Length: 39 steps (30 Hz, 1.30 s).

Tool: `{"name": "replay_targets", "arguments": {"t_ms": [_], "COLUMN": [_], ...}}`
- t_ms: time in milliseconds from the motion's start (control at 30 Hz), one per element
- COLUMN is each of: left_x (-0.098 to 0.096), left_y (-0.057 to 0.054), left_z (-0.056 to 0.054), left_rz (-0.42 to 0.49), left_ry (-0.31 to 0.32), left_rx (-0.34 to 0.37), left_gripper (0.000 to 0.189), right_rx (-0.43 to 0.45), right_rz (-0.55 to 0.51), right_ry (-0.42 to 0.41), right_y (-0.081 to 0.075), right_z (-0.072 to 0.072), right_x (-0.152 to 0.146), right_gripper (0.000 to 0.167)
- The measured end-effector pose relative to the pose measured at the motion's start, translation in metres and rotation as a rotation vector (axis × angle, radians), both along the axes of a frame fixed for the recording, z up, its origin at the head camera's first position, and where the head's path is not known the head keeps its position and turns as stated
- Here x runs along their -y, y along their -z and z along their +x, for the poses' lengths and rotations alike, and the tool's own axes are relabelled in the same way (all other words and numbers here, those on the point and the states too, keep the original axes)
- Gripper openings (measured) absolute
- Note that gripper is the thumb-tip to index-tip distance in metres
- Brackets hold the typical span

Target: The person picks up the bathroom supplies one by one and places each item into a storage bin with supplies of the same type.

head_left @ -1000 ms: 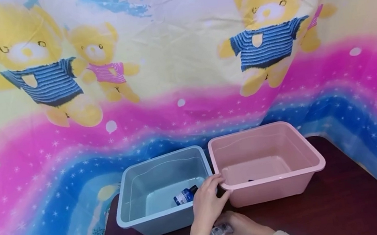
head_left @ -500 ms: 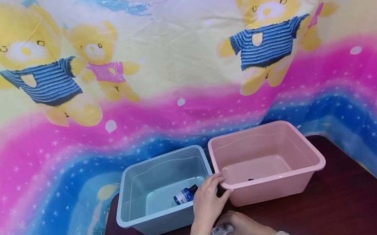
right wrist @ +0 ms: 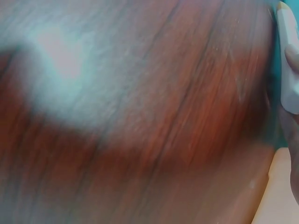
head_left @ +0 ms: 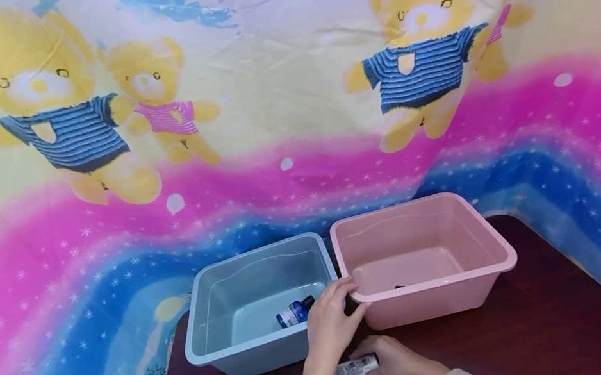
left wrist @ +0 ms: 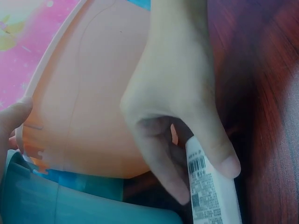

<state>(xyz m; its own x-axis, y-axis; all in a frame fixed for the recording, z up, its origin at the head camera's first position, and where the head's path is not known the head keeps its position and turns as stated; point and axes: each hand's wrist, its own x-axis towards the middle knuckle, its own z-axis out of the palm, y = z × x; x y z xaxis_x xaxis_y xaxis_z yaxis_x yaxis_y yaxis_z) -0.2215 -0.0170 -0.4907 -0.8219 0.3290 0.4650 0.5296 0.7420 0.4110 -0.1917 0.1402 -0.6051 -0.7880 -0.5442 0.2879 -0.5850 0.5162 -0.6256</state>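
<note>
My left hand (head_left: 330, 329) grips the front left corner of the pink basin (head_left: 440, 299), fingers over the rim and thumb below it outside. In the left wrist view its fingertips (left wrist: 17, 115) show on that rim. My right hand (head_left: 396, 358) pinches a white container with a printed label (head_left: 356, 371) low over the table, in front of the basins. A barcode and small print show on the white container (left wrist: 212, 191) in the left wrist view; its exact kind is unclear. Part of it hides behind my left wrist in the head view.
Left of the pink basin stands a blue-grey basin (head_left: 261, 355) with a blue bottle (head_left: 294, 313) lying inside. A small dark thing (head_left: 399, 287) barely shows over the pink rim. Both stand on a dark wooden table (head_left: 544, 332) before a printed bear curtain (head_left: 274, 88).
My right hand has shifted slightly right with the white container, whose dark end now shows more. My left hand has stayed on the pink rim.
</note>
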Motion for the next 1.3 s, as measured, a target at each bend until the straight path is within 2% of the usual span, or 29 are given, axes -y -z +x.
{"name": "replay_targets", "arguments": {"t_ms": [200, 333, 700, 1033, 1300], "left_x": [0.001, 0.001, 0.000, -0.001, 0.000], "left_y": [0.000, 0.000, -0.001, -0.004, -0.003], "left_z": [0.000, 0.000, 0.000, 0.001, 0.002], "left_rz": [0.006, 0.005, -0.005, 0.005, 0.011], "left_ry": [0.000, 0.001, -0.009, -0.008, -0.005], "left_rx": [0.008, 0.008, 0.001, 0.014, 0.022], "left_gripper": [0.041, 0.041, 0.041, 0.042, 0.043], "right_rx": [-0.047, -0.109, -0.125, -0.248, -0.205], "right_rz": [-0.043, -0.067, -0.185, -0.294, -0.408], "right_ry": [0.002, 0.018, 0.118, 0.210, 0.236], "right_y": [-0.001, -0.002, -0.020, -0.031, -0.042], "right_z": [0.005, 0.008, 0.026, 0.041, 0.055], "right_x": [-0.008, -0.014, -0.035, -0.055, -0.068], "right_gripper": [0.032, 0.031, 0.035, 0.044, 0.042]}}
